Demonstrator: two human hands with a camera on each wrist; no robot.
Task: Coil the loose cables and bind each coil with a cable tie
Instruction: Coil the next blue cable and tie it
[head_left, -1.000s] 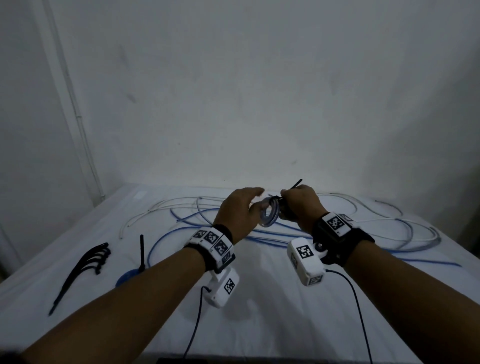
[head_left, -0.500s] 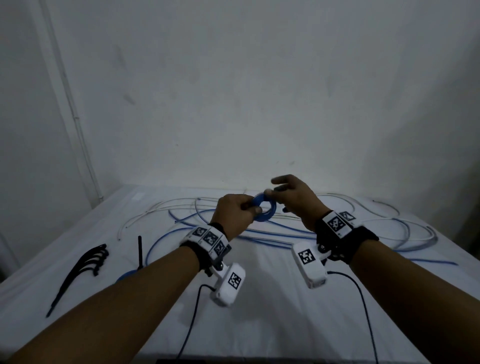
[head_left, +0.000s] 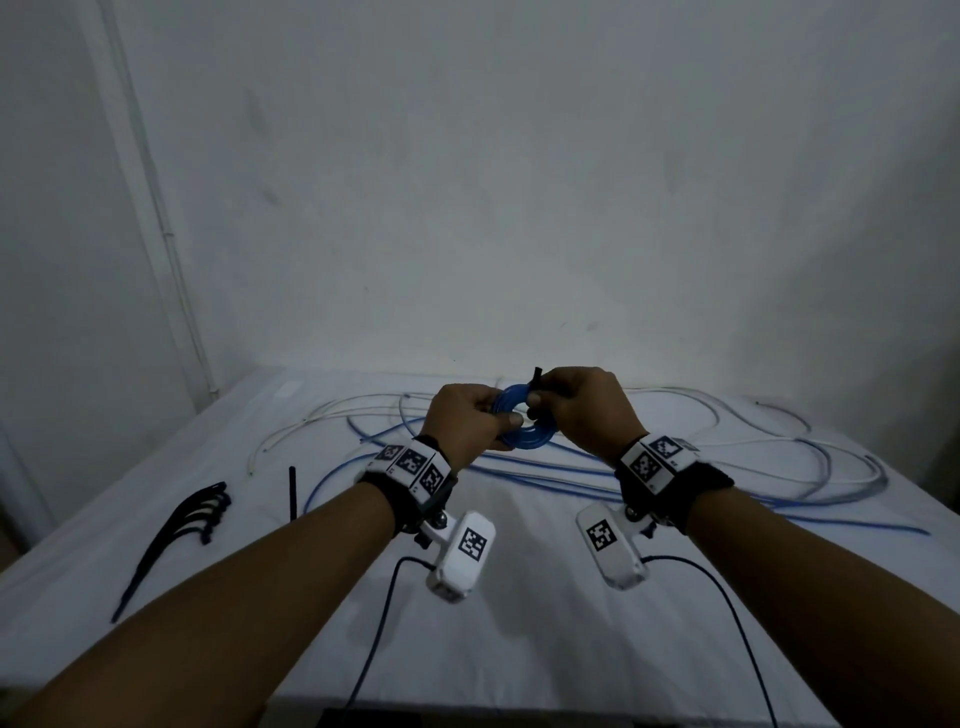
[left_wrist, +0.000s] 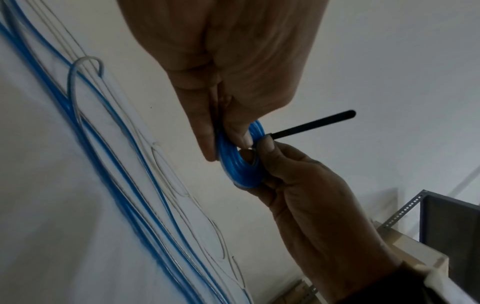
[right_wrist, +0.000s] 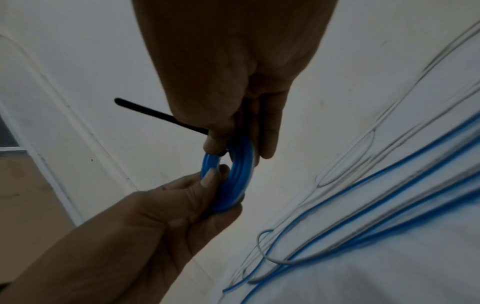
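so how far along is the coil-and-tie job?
Done: one blue coil is wound. In hand: left hand grips that coil while right hand pinches a black cable tie at its rim; whether it is cinched is unclear. Left: loose blue and white cables on the table, spare ties unused.

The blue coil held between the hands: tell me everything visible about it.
The blue coil is a small flat ring of several turns of glossy blue cable, held in the air above the table. The left hand pinches one side, the right hand the other, where a black cable tie crosses it, tail sticking out.
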